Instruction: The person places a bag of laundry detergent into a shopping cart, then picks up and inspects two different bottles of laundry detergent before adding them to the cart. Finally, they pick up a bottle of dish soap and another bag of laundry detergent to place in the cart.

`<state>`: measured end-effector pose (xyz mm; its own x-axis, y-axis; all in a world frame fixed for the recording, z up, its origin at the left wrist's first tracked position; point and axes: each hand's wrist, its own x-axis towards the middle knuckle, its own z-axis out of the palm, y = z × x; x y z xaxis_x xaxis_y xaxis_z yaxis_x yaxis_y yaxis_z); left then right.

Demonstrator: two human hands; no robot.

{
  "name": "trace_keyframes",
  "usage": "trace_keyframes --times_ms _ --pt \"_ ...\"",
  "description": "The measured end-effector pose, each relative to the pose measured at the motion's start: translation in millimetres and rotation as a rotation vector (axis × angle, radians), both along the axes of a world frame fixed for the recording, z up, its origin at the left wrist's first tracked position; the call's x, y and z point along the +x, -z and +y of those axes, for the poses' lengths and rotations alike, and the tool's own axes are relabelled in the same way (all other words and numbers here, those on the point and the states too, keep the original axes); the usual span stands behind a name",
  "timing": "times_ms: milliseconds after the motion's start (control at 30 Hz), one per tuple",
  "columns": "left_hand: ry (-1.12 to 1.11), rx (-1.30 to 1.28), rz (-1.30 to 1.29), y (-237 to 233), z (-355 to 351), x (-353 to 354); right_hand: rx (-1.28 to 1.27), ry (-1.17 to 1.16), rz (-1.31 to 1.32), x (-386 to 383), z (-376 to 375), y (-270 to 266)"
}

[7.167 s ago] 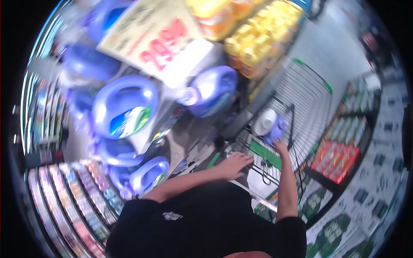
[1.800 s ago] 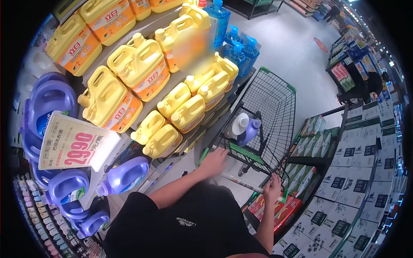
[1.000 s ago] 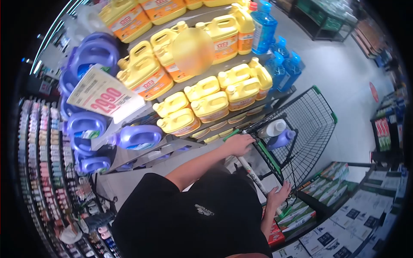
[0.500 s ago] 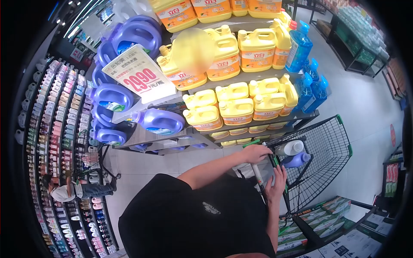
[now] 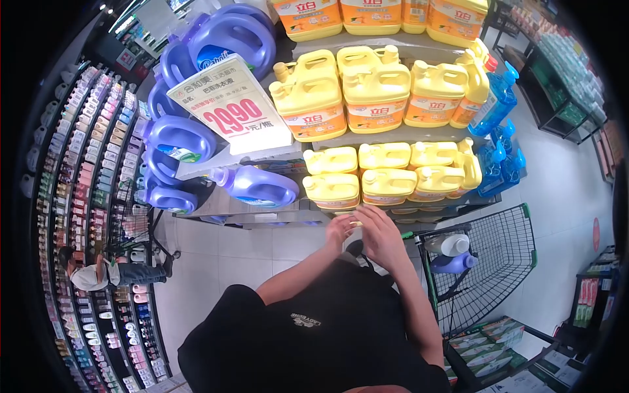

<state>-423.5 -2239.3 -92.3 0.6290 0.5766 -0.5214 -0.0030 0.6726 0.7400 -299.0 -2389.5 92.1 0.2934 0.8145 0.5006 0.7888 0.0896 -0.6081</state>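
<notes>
My left hand (image 5: 339,230) and my right hand (image 5: 382,237) are close together in front of the lower shelf edge, below a row of small yellow jugs (image 5: 388,186). The fingers of my left hand are loosely bent and point towards my right hand. My right hand is bent over with its fingers reaching to the left; its fingertips partly overlap the jugs in view. No held object is visible in either hand. To the right is a shopping cart (image 5: 485,262) holding a white bottle (image 5: 452,245) and a purple bottle (image 5: 452,263).
Larger yellow jugs (image 5: 373,98) and blue bottles (image 5: 501,98) stand on the display. Purple detergent jugs (image 5: 259,186) and a price sign (image 5: 229,105) are on its left. At far left, a person (image 5: 98,272) is beside product shelves (image 5: 85,190). Boxes (image 5: 485,347) lie at lower right.
Both my hands have left the cart handle and moved left, coming together in front of the display. The display appears farther right and slightly lower in view.
</notes>
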Motion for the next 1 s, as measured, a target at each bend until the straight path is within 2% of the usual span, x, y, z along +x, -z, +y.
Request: trace_keyframes --times_ms 33,67,200,300,367,433,500,567,667,767,800,833,867,900,933,967,1000 --pt "0.007 -0.085 -0.062 47.7 21.4 -10.1 0.021 0.025 -0.049 -0.3 21.3 -6.6" --pt "0.016 -0.17 -0.123 71.8 36.9 -17.0 0.042 0.051 -0.099 -2.3 42.0 -13.3" --pt "0.095 -0.187 -0.135 47.4 58.8 -15.0 -0.069 0.151 -0.279 0.0 90.2 -5.4" --pt "0.186 -0.071 -0.143 56.7 62.6 -6.8 -0.249 0.101 -0.113 -2.3 95.8 -3.9" --pt "0.232 0.026 -0.142 58.2 55.7 0.0 -0.078 0.023 -0.074 -9.3 91.5 16.8" --pt "0.276 0.124 -0.125 46.5 48.2 3.7 0.053 -0.036 -0.01 -22.8 87.8 36.8" --pt "0.334 0.253 -0.096 28.3 40.3 4.0 -0.078 -0.094 0.011 -32.1 77.8 38.3" --pt "0.421 0.416 -0.069 1.8 32.7 -0.3 -0.178 -0.103 0.091 -32.7 72.9 22.6" --pt "0.558 0.636 -0.081 -44.7 26.8 -3.1 0.013 -0.049 0.162 -26.0 62.1 5.9" --pt "0.701 0.73 -0.157 -81.2 24.7 2.6 0.019 0.09 0.358 -19.1 30.9 -57.3" --pt "0.746 0.704 -0.199 -91.8 25.5 6.3 0.104 0.118 0.41 -9.8 18.4 -73.6" --pt "0.778 0.644 -0.251 -101.5 25.1 7.7 0.138 0.133 0.808 -1.6 3.4 -75.3" --pt "0.808 0.581 -0.305 -109.6 22.0 8.5 0.2 0.152 0.933 8.7 -12.5 -109.4" --pt "0.811 0.365 -0.308 -123.6 17.1 9.0 0.183 0.201 1.007 26.8 -29.2 -107.4" --pt "0.812 0.152 -0.31 -131.1 11.0 13.0 0.283 0.245 1.101 37.0 -39.5 -111.8" --pt "0.81 0.144 -0.304 -114.4 4.6 21.9 0.404 0.279 1.145 50.1 -51.8 -104.4" --pt "0.82 0.074 -0.307 -116.9 -6.3 22.8 0.428 0.337 1.158 59.1 -67.0 -101.5"
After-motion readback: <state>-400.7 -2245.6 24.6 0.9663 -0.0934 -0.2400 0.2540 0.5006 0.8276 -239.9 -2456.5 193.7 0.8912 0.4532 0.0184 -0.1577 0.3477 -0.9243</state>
